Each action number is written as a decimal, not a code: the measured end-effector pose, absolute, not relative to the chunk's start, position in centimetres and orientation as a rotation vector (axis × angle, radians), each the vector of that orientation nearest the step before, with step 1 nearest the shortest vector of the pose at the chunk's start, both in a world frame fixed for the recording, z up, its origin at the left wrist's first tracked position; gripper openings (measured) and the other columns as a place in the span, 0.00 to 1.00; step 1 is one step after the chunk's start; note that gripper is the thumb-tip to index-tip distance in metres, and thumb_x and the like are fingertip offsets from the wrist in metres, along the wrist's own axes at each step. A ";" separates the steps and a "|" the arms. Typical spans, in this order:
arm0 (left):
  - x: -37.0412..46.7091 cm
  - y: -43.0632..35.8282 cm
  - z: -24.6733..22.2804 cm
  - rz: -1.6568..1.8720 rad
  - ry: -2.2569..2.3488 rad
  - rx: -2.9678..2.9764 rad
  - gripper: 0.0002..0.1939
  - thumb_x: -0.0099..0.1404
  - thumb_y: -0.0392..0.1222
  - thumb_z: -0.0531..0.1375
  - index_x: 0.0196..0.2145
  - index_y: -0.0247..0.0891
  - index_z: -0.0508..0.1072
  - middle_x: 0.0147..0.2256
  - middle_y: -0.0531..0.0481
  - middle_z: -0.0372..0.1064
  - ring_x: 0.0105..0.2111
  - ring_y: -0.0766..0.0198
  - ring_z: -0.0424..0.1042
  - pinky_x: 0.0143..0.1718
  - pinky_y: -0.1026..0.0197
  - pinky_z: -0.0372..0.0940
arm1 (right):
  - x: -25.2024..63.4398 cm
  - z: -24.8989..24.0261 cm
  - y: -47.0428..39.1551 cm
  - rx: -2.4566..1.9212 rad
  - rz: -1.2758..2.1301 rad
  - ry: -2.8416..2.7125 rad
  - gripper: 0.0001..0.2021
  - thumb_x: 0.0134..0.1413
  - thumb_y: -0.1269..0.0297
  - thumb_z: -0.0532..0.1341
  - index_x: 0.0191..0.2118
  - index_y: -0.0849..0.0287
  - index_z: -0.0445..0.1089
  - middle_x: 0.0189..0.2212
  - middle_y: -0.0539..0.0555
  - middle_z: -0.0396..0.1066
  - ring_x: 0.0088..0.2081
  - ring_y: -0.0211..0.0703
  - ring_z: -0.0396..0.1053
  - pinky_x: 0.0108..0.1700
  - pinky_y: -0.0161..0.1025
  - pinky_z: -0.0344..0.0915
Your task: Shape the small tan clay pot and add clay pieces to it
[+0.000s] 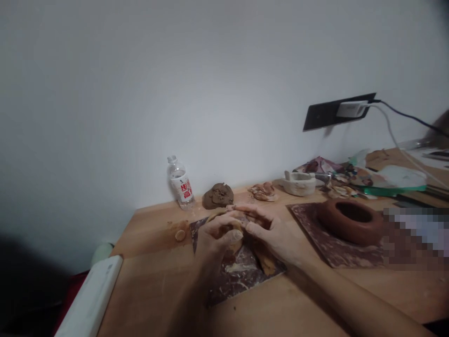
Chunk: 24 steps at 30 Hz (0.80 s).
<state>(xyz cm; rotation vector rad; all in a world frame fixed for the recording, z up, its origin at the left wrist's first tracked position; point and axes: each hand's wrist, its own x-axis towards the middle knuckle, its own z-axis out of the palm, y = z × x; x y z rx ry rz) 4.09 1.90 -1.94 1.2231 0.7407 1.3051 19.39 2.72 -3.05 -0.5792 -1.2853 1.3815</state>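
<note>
Over a dark, smeared board (pixel 245 274) on the table, my two hands meet around a tan clay piece (pixel 234 248), mostly covered by them. My left hand (pixel 219 231) curls around its near left side, thumb pressed toward the top. My right hand (pixel 263 224) cups it from the right, its fingers together and reaching over the far side. The fingertips of both hands come close together. Beneath my right wrist lies a tan clay strip (pixel 267 263) on the board's right edge. The clay's full shape is hidden.
Behind stand a plastic bottle (pixel 181 185), a brown clay lump (pixel 218 195), a crumpled tan clay lump (pixel 264 191) and a whitish bowl (pixel 299 183). A reddish-brown hollow clay ring (pixel 351 222) sits on another board (pixel 315 234) at right. A white box (pixel 93 297) stands left.
</note>
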 end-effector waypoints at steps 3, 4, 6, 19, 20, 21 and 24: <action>4.0 2.0 -2.1 1.445 0.761 1.382 0.07 0.47 0.41 0.70 0.27 0.41 0.81 0.47 0.44 0.72 0.54 0.49 0.64 0.54 0.53 0.58 | 19.3 -3.1 2.7 -0.558 1.418 -1.274 0.18 0.48 0.61 0.68 0.48 0.49 0.73 0.50 0.53 0.73 0.51 0.46 0.70 0.54 0.46 0.65; 4.0 2.1 -2.2 1.480 0.773 1.409 0.07 0.47 0.42 0.70 0.27 0.42 0.81 0.46 0.45 0.72 0.55 0.49 0.63 0.55 0.53 0.57 | 19.3 -3.3 2.7 -0.564 1.434 -1.273 0.18 0.47 0.60 0.69 0.47 0.49 0.74 0.49 0.53 0.74 0.49 0.45 0.71 0.53 0.45 0.66; 3.9 2.1 -2.2 1.524 0.798 1.435 0.07 0.47 0.42 0.71 0.27 0.44 0.81 0.42 0.46 0.73 0.56 0.49 0.61 0.56 0.52 0.55 | 19.3 -3.8 2.7 -0.609 1.464 -1.268 0.17 0.45 0.58 0.70 0.44 0.52 0.75 0.43 0.54 0.77 0.42 0.45 0.74 0.47 0.43 0.69; 2.6 2.1 -0.3 1.719 0.971 1.689 0.06 0.53 0.41 0.68 0.32 0.47 0.81 0.35 0.49 0.76 0.41 0.54 0.69 0.48 0.55 0.60 | 18.7 -3.8 2.6 -0.526 1.675 -1.071 0.14 0.40 0.56 0.72 0.30 0.60 0.77 0.23 0.52 0.77 0.23 0.35 0.72 0.29 0.34 0.70; 2.5 2.1 -0.2 1.725 0.951 1.755 0.05 0.54 0.42 0.67 0.31 0.47 0.81 0.35 0.49 0.76 0.41 0.54 0.68 0.49 0.54 0.59 | 18.7 -3.7 2.6 -0.531 1.676 -1.081 0.14 0.40 0.56 0.72 0.30 0.60 0.77 0.23 0.53 0.77 0.22 0.35 0.72 0.28 0.33 0.69; 2.4 2.2 -0.1 1.724 0.922 1.809 0.04 0.56 0.41 0.66 0.31 0.48 0.81 0.35 0.50 0.76 0.40 0.54 0.68 0.50 0.53 0.59 | 18.7 -3.7 2.5 -0.534 1.676 -1.091 0.14 0.40 0.56 0.72 0.30 0.61 0.77 0.23 0.53 0.78 0.22 0.34 0.72 0.27 0.32 0.69; 2.5 2.2 -0.2 1.697 0.838 1.878 0.05 0.57 0.40 0.66 0.31 0.49 0.81 0.33 0.50 0.77 0.38 0.55 0.69 0.50 0.51 0.59 | 18.7 -3.9 2.5 -0.519 1.671 -1.136 0.12 0.44 0.56 0.70 0.29 0.61 0.77 0.24 0.53 0.78 0.22 0.33 0.72 0.27 0.30 0.69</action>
